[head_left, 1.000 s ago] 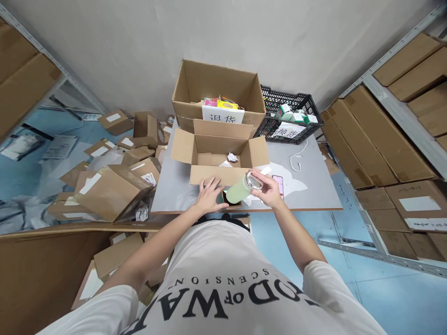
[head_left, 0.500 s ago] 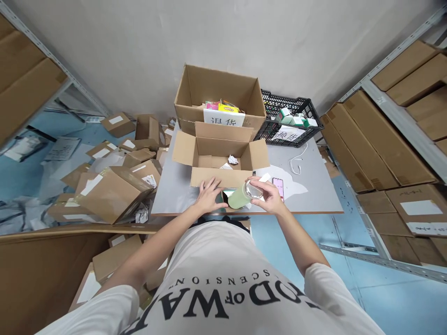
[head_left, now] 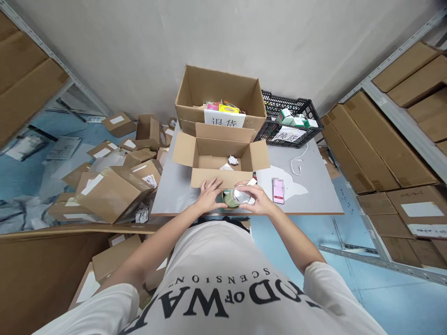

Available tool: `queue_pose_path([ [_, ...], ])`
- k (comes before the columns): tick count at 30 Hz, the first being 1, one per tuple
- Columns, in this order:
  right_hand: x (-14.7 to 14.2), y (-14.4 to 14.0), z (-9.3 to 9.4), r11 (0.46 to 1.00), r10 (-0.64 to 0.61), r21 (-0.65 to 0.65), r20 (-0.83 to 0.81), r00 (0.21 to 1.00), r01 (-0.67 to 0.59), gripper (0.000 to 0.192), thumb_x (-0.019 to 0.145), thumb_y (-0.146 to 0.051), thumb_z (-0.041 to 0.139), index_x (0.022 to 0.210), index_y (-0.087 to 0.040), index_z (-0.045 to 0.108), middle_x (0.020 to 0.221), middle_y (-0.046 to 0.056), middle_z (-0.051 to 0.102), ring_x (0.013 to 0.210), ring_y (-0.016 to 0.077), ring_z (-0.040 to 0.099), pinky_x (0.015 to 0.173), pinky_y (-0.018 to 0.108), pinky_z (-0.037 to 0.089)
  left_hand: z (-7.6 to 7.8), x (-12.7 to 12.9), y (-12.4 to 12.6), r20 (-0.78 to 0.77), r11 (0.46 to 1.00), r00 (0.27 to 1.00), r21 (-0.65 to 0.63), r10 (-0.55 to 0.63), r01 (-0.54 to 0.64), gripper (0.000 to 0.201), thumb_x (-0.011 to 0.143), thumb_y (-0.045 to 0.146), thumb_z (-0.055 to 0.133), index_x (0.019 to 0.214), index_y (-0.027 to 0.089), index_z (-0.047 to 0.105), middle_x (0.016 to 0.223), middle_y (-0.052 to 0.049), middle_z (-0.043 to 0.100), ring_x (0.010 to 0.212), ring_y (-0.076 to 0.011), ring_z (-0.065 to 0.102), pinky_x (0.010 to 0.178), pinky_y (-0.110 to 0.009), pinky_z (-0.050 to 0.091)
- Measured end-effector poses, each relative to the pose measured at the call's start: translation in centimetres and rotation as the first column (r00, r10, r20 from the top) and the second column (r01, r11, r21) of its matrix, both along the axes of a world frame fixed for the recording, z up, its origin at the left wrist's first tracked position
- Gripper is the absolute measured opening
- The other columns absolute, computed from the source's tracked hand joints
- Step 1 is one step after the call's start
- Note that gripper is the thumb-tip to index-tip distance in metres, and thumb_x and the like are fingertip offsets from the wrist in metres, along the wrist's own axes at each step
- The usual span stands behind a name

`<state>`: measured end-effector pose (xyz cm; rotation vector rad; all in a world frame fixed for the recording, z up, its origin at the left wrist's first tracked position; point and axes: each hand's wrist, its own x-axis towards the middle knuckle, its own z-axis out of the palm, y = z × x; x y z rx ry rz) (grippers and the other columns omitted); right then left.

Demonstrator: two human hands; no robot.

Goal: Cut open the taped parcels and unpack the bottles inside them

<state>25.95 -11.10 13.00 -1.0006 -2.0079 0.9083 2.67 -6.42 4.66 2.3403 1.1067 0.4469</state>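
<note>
A pale green tumbler (head_left: 231, 200) with a shiny silver end is tilted into a small box (head_left: 226, 191) at the table's front edge. My right hand (head_left: 257, 199) is closed round the tumbler's silver end. From the other side, my left hand (head_left: 208, 196) holds the small box between thumb and fingers, its other fingers spread near the flap of the open carton. Most of the small box is hidden by the hands and tumbler. Behind them stands the open carton (head_left: 206, 178), with crumpled white paper (head_left: 233, 160) inside.
A larger carton (head_left: 220, 88) of packets and a black crate (head_left: 307, 104) of small boxes stand at the back. A phone (head_left: 278, 190) and white cable (head_left: 296, 166) lie at right. Parcels (head_left: 115, 190) are heaped at left; shelves of cartons (head_left: 380, 139) flank the right.
My right hand has moved left and pushed the tumbler deeper into the small box, so less green shows. The phone is now uncovered. My left hand has stayed put.
</note>
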Motion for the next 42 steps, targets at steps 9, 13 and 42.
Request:
queue_pose_path([
  [9, -0.5, 0.0, -4.8, 1.0, -0.006, 0.005, 0.162, 0.987, 0.006, 0.051, 0.071, -0.035, 0.073, 0.117, -0.021, 0.055, 0.123, 0.016, 0.057, 0.114, 0.0279, 0.054, 0.086, 0.04, 0.049, 0.0, -0.1, -0.3, 0.026, 1.0, 1.0, -0.001, -0.002, 0.002, 0.063, 0.063, 0.06, 0.072, 0.115, 0.025, 0.063, 0.142, -0.014, 0.045, 0.137, -0.0392, 0.025, 0.108, -0.063, 0.006],
  [13, -0.7, 0.3, -5.9, 0.997, 0.001, 0.071, 0.29, 0.957, -0.022, 0.052, 0.069, -0.037, 0.075, 0.116, -0.021, 0.058, 0.119, 0.015, 0.059, 0.113, 0.0288, 0.053, 0.095, 0.046, 0.043, -0.3, -0.2, -0.4, 0.04, 1.0, 0.999, -0.004, 0.003, -0.003, 0.06, 0.066, 0.058, 0.071, 0.115, 0.025, 0.063, 0.142, -0.014, 0.045, 0.137, -0.0385, 0.026, 0.109, -0.062, 0.006],
  [42, 0.1, -3.0, -8.3, 0.993, -0.121, 0.055, 0.371, 0.921, 0.109, 0.05, 0.098, -0.031, 0.028, 0.147, -0.023, 0.026, 0.156, 0.011, 0.014, 0.143, 0.0231, 0.02, 0.111, 0.046, 0.032, -2.0, 0.6, -3.1, 0.068, 0.972, 0.998, 0.234, -0.016, -0.001, 0.044, 0.086, 0.046, 0.055, 0.123, 0.021, 0.056, 0.132, -0.014, 0.056, 0.124, -0.0288, 0.047, 0.101, -0.05, 0.032],
])
